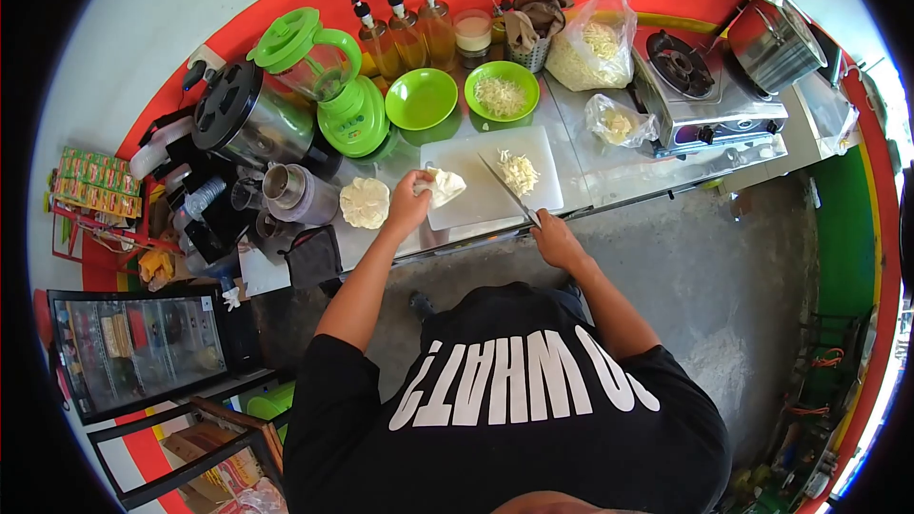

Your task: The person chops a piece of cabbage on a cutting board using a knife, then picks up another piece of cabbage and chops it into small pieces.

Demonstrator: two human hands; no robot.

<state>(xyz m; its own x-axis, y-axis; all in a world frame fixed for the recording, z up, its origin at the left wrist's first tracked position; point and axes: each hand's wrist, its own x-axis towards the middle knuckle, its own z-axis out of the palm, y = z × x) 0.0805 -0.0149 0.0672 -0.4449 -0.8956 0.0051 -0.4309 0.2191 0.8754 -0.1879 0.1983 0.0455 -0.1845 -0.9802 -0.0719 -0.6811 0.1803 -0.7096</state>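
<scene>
My left hand (409, 200) grips a pale piece of cabbage (444, 187) over the left part of a white cutting board (476, 212). My right hand (557, 240) is closed round the handle of a knife (505, 184) at the board's front right edge. The blade slants up and left, beside a heap of shredded cabbage (519, 173). Left of the board, near my left wrist, a cut cabbage half (365, 203) rests on the steel counter. Behind the board stand a green bowl (422, 100) and a second green bowl (534, 95) with shreds in it.
A green blender (352, 114) and a large dark-lidded pot (252, 114) stand at the left. Pump bottles (407, 38) line the back. Bagged shreds (595, 52), a smaller bag (617, 122) and a gas stove (709, 105) with a steel pot (776, 43) are at the right.
</scene>
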